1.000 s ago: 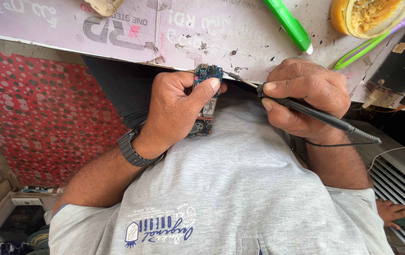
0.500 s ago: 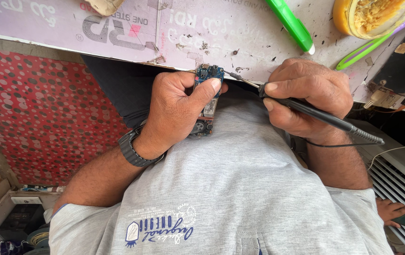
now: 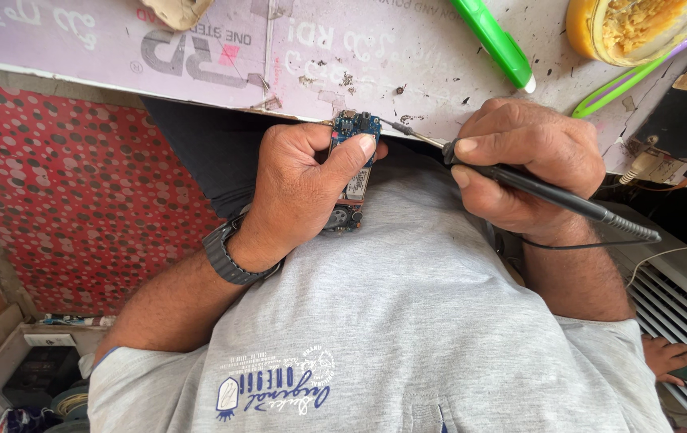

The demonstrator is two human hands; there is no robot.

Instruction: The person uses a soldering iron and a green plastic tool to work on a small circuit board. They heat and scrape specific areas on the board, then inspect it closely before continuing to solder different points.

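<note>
Surroundings: green pen (image 3: 494,38) | yellow tub (image 3: 630,26) | black box (image 3: 684,112) beside right hand (image 3: 520,164)

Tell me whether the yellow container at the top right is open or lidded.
Open: the yellow container shows no lid, and yellowish paste fills it.

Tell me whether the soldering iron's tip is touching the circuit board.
Touching. The head view shows the soldering iron, held in the right hand, with its tip meeting the top edge of the circuit board.

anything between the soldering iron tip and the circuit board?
Nothing visible. The soldering iron in the right hand points its tip at the top end of the circuit board held by the left hand; contact unclear.
</note>
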